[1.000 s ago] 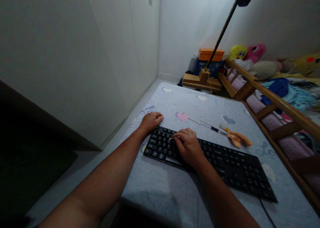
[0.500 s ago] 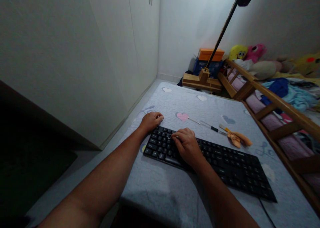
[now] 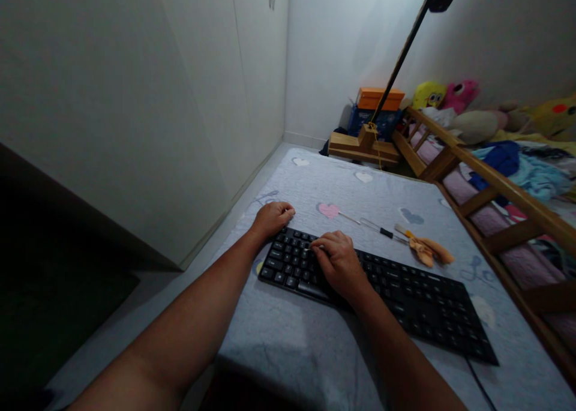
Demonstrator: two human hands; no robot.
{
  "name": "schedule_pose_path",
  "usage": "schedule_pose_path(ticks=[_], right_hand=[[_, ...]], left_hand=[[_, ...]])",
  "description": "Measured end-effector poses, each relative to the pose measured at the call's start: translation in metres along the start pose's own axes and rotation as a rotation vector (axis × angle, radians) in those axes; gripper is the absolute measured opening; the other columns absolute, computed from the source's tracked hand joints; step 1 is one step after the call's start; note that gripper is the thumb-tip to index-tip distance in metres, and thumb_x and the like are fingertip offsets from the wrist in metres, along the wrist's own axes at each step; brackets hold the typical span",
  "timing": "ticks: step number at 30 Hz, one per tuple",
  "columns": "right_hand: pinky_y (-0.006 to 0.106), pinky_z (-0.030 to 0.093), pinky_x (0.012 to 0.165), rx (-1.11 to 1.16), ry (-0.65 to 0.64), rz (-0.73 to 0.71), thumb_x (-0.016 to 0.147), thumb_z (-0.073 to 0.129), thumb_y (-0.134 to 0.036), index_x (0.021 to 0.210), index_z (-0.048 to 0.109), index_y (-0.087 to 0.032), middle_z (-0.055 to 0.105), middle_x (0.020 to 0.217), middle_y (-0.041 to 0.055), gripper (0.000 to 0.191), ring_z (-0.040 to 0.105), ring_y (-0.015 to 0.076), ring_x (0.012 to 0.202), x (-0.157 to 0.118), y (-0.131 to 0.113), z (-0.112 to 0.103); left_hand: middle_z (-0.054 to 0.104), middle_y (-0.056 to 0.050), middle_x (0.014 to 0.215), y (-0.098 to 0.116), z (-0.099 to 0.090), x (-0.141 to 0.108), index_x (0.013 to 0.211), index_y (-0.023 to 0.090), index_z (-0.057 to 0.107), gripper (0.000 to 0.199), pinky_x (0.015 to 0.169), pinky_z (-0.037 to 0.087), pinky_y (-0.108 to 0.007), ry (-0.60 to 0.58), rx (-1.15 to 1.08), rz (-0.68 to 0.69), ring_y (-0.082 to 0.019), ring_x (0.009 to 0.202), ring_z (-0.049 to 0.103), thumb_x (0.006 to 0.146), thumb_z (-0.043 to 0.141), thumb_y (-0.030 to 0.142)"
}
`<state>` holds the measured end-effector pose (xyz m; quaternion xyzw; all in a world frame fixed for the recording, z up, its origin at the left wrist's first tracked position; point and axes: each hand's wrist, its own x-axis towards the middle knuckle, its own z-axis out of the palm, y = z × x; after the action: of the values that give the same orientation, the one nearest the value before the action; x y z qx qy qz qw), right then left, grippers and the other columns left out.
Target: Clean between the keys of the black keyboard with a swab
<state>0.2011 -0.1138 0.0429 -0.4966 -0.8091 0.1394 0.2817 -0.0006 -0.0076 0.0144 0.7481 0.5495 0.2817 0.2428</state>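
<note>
Head view: right fingers [image 3: 320, 243] pinch a thin stick [image 3: 308, 248] over the oblong keyboard [image 3: 418, 306].

I see a tall pale cabinet [image 3: 189, 87] filling the upper left, a black pole [image 3: 402, 57] on a wooden base [image 3: 366, 144] by an orange box [image 3: 371, 98] upper right, and plush toys [image 3: 429, 95] beyond a wooden rail [image 3: 508, 177] at far right.

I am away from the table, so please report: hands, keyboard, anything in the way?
Right hand over keys, pinching small pale item; left hand at keyboard's corner. Keyboard flat on patterned cover. Right hand blocks some keys.
</note>
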Motion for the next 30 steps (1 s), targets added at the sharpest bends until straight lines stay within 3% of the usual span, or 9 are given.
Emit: schedule_pose_path(ticks=[12, 23, 30], right_hand=[[0.039, 0.037, 0.085, -0.008, 0.033, 0.003, 0.09, 0.055, -0.016, 0.083, 0.068, -0.02, 0.068, 0.083, 0.0048, 0.016, 0.054, 0.0215, 0.087, -0.0035, 0.0026, -0.0021], [0.038, 0.037, 0.086, 0.034, -0.021, -0.031, 0.087, 0.054, -0.012, 0.079, 0.067, -0.02, 0.067, 0.08, 0.003, 0.017, 0.055, 0.0201, 0.084, -0.0051, -0.0021, -0.004], [0.039, 0.037, 0.085, 0.016, 0.036, 0.004, 0.09, 0.054, -0.017, 0.084, 0.068, -0.021, 0.069, 0.085, 0.0044, 0.016, 0.055, 0.021, 0.086, -0.0038, 0.0036, -0.0013]], left_hand=[[0.071, -0.006, 0.075, 0.001, -0.0008, -0.0005, 0.09, 0.016, 0.076, 0.037, 0.065, 0.042, -0.028, 0.0, 0.012, 0.003, -0.02, 0.073, 0.062, 0.085, 0.046, 0.038], [0.072, -0.005, 0.076, -0.0007, -0.0001, 0.0007, 0.089, 0.016, 0.075, 0.036, 0.067, 0.043, -0.028, 0.0, 0.0, 0.008, -0.02, 0.074, 0.062, 0.085, 0.047, 0.038], [0.072, -0.006, 0.077, -0.0012, 0.0003, 0.0003, 0.089, 0.016, 0.075, 0.036, 0.067, 0.043, -0.028, 0.0, 0.008, 0.007, -0.02, 0.075, 0.063, 0.085, 0.047, 0.038]])
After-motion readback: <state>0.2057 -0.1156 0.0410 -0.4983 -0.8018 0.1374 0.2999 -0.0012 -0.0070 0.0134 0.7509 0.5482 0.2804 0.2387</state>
